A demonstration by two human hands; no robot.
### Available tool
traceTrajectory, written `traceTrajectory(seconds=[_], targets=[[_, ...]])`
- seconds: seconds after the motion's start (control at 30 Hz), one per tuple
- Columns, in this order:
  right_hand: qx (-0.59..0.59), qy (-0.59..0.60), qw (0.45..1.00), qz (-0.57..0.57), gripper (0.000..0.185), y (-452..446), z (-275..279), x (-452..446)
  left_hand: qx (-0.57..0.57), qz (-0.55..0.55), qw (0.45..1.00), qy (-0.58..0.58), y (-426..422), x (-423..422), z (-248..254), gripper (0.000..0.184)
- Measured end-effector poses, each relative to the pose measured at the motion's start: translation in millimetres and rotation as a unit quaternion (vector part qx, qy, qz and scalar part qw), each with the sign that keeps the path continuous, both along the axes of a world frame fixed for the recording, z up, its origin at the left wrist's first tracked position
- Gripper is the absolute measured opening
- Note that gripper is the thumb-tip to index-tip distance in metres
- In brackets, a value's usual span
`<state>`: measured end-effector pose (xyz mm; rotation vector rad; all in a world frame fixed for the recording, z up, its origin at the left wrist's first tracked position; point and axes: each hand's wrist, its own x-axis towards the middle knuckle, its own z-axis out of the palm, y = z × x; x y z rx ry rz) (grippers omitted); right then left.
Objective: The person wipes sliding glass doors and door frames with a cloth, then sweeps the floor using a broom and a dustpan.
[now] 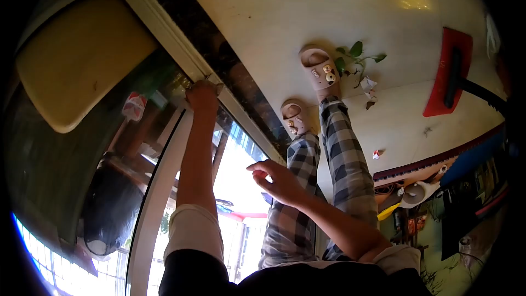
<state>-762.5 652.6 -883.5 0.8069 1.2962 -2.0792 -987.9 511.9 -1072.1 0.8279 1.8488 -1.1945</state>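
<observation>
My left hand reaches down to the pale metal frame of the sliding glass door, its fingers closed at the bottom track. A small greyish edge shows beside the fingers, but what they hold is mostly hidden. My right hand hangs in front of my checked trousers, fingers loosely bent and apart from the thumb, with nothing visible in it. A dark stone sill runs along the door frame. My feet are in pinkish slip-on clogs on the pale tiled floor.
Beside my foot lies a green leafy sprig with crumpled paper scraps. A red dustpan with a black handle lies right. Farther right stand a white watering can and plants. Behind the glass are a tan panel and a dark bag.
</observation>
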Motion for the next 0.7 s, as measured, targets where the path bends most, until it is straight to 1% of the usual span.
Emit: traceTrajectory(seconds=[0.03, 0.1, 0.13, 0.17, 0.23, 0.27, 0.33, 0.37, 0.43, 0.47, 0.53, 0.63, 0.67, 0.7], targets=[[0.017, -0.001, 1.0, 0.002, 0.023, 2, 0, -3, -0.006, 0.002, 1.0, 0.003, 6, 3, 20, 0.033], [0.02, -0.008, 1.0, 0.006, 0.023, 3, 1, -8, 0.063, 0.071, 0.995, 0.044, 15, 5, 61, 0.029], [0.0, -0.008, 1.0, -0.008, 0.023, 1, 0, -7, 0.088, 0.049, 0.994, 0.052, -3, 6, 65, 0.03], [-0.021, -0.01, 0.999, -0.022, 0.023, -3, -1, -6, 0.085, 0.048, 0.994, 0.051, -9, 8, 64, 0.03], [-0.035, -0.017, 0.999, -0.019, 0.023, -5, 0, -4, 0.242, -0.027, 0.963, 0.119, -20, 15, 59, 0.026], [-0.031, -0.017, 0.999, -0.024, 0.024, -8, -1, 0, 0.242, -0.024, 0.963, 0.116, -23, 15, 50, 0.026], [-0.019, -0.02, 0.999, -0.025, 0.025, -9, -5, 5, 0.235, -0.063, 0.97, 0.013, -22, 4, 13, 0.021], [-0.021, -0.013, 0.999, -0.022, 0.024, -7, -5, 6, 0.239, -0.058, 0.969, 0.011, -17, 1, -3, 0.021], [-0.019, -0.013, 1.0, -0.014, 0.023, -5, -2, 7, 0.1, -0.069, 0.992, -0.017, -6, -4, -31, 0.017], [-0.025, -0.012, 1.0, -0.007, 0.024, -5, -1, 7, 0.104, -0.064, 0.992, -0.02, -2, -6, -42, 0.017], [-0.035, -0.005, 0.999, 0.0, 0.024, -7, 1, 10, 0.056, -0.03, 0.997, -0.033, 1, -10, -57, 0.018], [-0.048, -0.007, 0.999, 0.023, 0.024, -11, 3, 14, 0.091, -0.034, 0.995, -0.033, -14, 2, -76, 0.022], [-0.05, -0.007, 0.998, 0.022, 0.023, -13, 3, 16, 0.152, -0.148, 0.974, 0.08, -41, 20, -99, 0.026], [-0.051, -0.005, 0.998, 0.024, 0.023, -16, 2, 17, 0.151, -0.147, 0.974, 0.082, -48, 28, -101, 0.026]])
